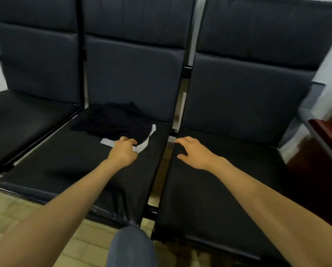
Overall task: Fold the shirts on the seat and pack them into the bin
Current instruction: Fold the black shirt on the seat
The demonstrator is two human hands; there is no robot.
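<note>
3 black seats [64, 160] in a row, dark shirt [111, 120] bunched at the back of the middle 1. Left hand [122, 153] looks like it's pinching the shirt's white trim [145, 143] at the front edge. Right hand [194, 153] hovers loose, holding nothing.

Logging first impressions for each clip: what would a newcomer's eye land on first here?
The white band curving out of the crumpled dark shirt at the back of the middle seat stands out most against all the black upholstery. The left hand grips that band near the seat's centre, while the right hand hovers open over the inner edge of the right seat.
</note>
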